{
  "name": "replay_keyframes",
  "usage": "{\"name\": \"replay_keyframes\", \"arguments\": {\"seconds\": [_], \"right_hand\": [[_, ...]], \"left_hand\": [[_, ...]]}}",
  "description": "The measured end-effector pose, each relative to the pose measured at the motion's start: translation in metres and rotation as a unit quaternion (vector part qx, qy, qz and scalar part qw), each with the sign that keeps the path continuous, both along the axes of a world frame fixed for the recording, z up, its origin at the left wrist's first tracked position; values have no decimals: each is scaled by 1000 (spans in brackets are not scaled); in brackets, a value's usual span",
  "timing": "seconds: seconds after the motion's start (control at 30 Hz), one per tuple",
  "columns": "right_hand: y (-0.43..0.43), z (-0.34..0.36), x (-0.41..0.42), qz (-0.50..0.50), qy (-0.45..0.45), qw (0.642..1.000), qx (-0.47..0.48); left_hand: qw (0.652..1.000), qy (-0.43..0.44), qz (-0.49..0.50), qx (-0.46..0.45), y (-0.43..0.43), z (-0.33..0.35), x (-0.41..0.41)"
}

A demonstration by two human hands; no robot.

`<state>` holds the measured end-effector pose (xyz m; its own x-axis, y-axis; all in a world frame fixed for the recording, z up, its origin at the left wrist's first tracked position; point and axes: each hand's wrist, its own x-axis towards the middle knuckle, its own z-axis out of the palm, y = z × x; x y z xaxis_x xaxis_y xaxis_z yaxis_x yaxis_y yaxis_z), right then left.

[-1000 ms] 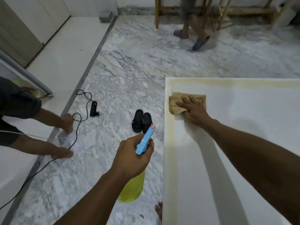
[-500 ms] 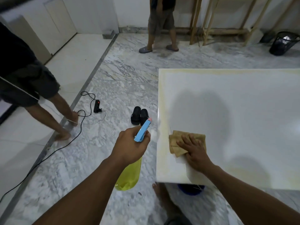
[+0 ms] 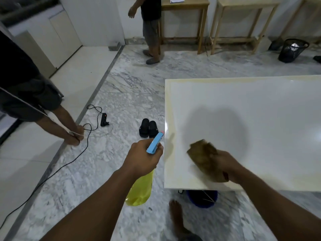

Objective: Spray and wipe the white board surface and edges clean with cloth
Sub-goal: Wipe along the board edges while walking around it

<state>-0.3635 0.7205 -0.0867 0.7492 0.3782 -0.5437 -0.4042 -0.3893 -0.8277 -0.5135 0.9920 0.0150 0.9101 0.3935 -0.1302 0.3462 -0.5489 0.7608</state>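
Observation:
The white board (image 3: 251, 119) lies flat at the right, with yellowish staining along its far and left edges. My right hand (image 3: 225, 166) grips a brown cloth (image 3: 202, 154) and presses it on the board near the front left corner; both are blurred by motion. My left hand (image 3: 141, 158) holds a spray bottle (image 3: 140, 188) with a yellow body and a blue head, just left of the board's edge, nozzle towards the board.
A blue bucket (image 3: 202, 199) sits under the board's front edge beside my bare foot (image 3: 176, 216). Black slippers (image 3: 148, 127) and a power strip (image 3: 104, 119) with cable lie on the marble floor. One person stands at left, another at the back by wooden tables. A black basket (image 3: 291, 50) stands far right.
My right hand has drawn the cloth back along the left edge to the near corner and then a little rightward. The view has risen. The spray bottle stays in my left hand.

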Motion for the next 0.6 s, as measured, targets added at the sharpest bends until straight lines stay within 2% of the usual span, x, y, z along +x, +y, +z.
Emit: {"name": "replay_keyframes", "arguments": {"seconds": [0.1,0.17,0.23,0.3,0.37,0.47,0.6], "right_hand": [[-3,32,37,-133,177,966,135],[1,45,53,-186,231,928,224],[11,48,66,-214,247,904,276],[25,47,80,-206,248,907,272],[41,55,100,-181,235,926,233],[70,69,127,-130,188,956,181],[99,79,146,-99,156,971,153]], "left_hand": [[1000,19,-17,7,16,2,37],[999,35,-35,4,24,6,66],[994,66,-83,19,29,11,95],[978,111,-162,67,27,17,123],[957,145,-223,117,21,23,149],[940,165,-255,156,18,28,182],[929,176,-268,181,27,29,207]]}}
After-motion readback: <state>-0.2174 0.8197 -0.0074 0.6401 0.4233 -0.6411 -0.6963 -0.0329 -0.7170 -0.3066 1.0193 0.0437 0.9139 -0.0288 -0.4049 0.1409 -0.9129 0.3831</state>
